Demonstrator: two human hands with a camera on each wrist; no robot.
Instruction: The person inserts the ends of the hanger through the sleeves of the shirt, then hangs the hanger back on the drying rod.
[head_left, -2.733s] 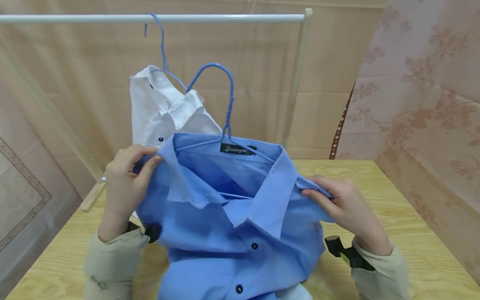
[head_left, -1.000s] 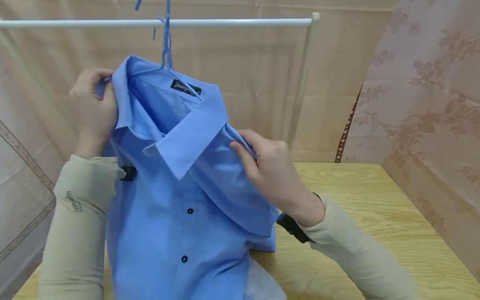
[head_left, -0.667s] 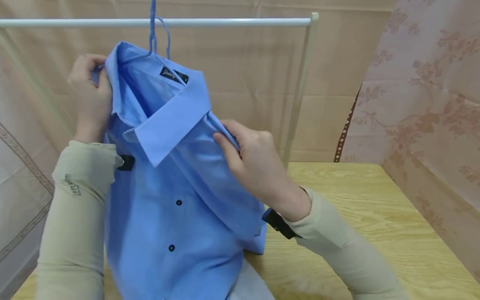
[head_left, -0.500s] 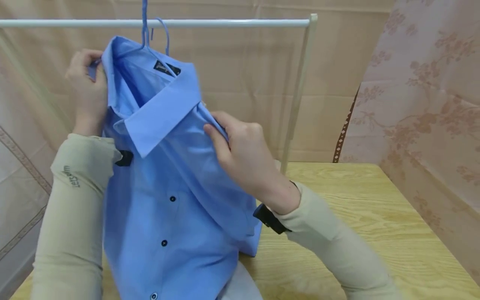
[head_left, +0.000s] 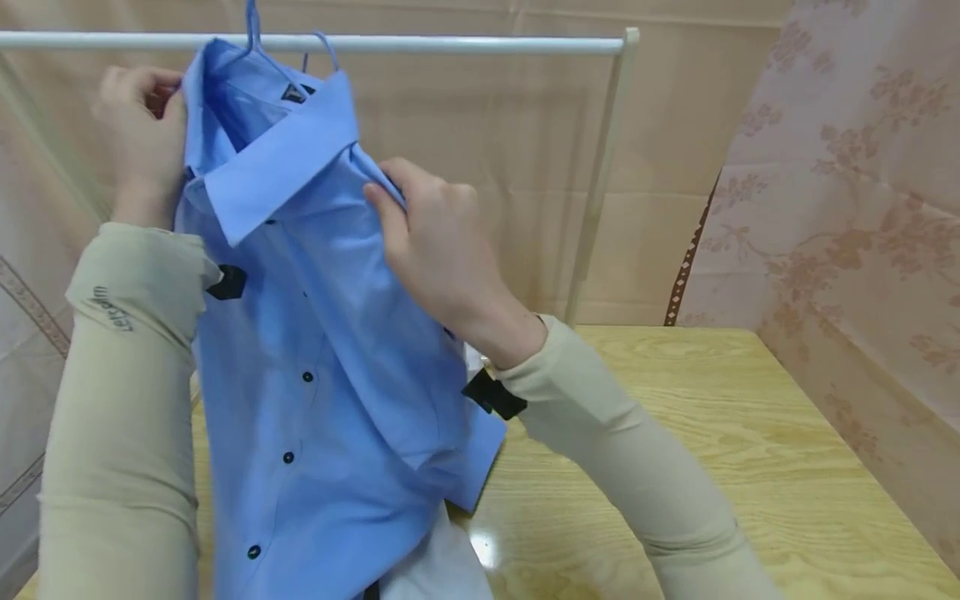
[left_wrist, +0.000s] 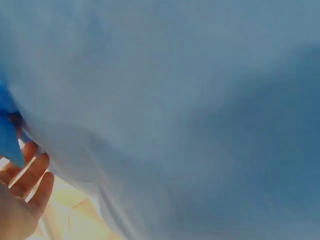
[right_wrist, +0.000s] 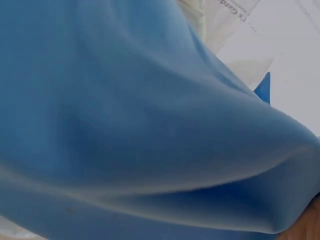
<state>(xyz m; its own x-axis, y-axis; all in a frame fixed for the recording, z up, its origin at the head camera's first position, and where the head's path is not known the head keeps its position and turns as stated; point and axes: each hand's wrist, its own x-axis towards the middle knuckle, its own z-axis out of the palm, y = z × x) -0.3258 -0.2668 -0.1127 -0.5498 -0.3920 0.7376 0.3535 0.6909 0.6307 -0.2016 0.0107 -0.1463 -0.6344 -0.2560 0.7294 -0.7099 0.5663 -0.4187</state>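
Observation:
A blue button-up shirt (head_left: 330,333) hangs on a blue wire hanger (head_left: 252,29), whose hook rises past the top edge of the head view. My left hand (head_left: 138,137) pinches the shirt at one shoulder beside the collar. At the other shoulder my right hand (head_left: 442,242) grips the cloth between thumb and fingers. The hanger's neck overlaps the white rail (head_left: 465,45). Shirt cloth (left_wrist: 160,100) fills most of the left wrist view, with fingers (left_wrist: 32,175) at its lower left. Blue folds (right_wrist: 125,110) also cover much of the right wrist view.
Behind the shirt, a second blue hanger (head_left: 327,48) hooks over the rail; the white shirt on it is mostly hidden. The rack's upright (head_left: 600,175) stands right of the hands. Pale cloth (head_left: 438,558) shows under the hem, over the wooden table (head_left: 690,433).
Both hands have lifted the blue shirt and its hanger up and to the left, from low over the table to the height of the rail. The shirt now covers the white one.

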